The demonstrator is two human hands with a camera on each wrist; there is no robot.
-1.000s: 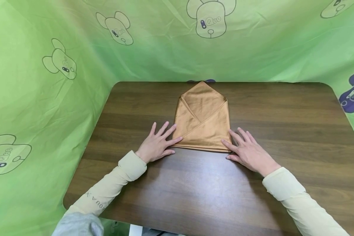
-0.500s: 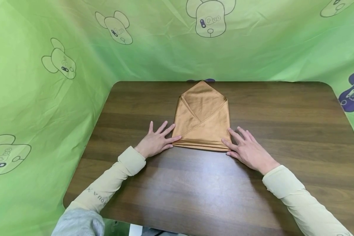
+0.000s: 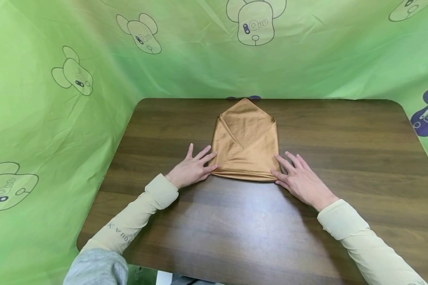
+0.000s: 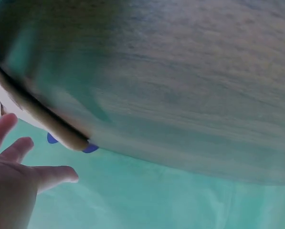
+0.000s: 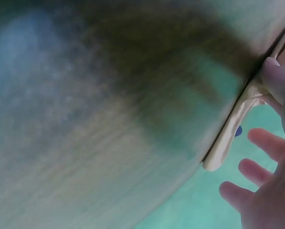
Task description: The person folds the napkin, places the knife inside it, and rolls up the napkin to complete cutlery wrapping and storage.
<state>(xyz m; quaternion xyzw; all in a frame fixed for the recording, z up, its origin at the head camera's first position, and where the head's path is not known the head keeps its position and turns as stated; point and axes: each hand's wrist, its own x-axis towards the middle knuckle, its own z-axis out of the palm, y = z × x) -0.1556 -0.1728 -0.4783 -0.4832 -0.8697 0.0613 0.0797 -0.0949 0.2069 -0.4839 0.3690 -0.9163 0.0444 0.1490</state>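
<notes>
A copper-brown satin cloth (image 3: 247, 146), folded into an envelope-like shape, lies flat with its pointed end toward the back. At its near left corner, my left hand (image 3: 190, 170) pinches the folded edge between thumb and index finger; the other fingers spread along the side. My right hand (image 3: 303, 184) pinches the near right corner the same way, its remaining fingers fanned out. In the right wrist view the cloth (image 5: 228, 136) bulges slightly beside the thumb. The left wrist view catches only the side of the cloth (image 4: 44, 121), and the left thumb is mostly cut off.
The dark wood table (image 3: 342, 158) has rounded corners. Behind it and on both sides hangs a green curtain (image 3: 192, 71) printed with cartoon bear heads. The cloth's tip reaches the table's back edge.
Both thumbs have moved from in front of the cloth up to its near edge. That edge has shifted slightly away from me; the pointed end has stayed put.
</notes>
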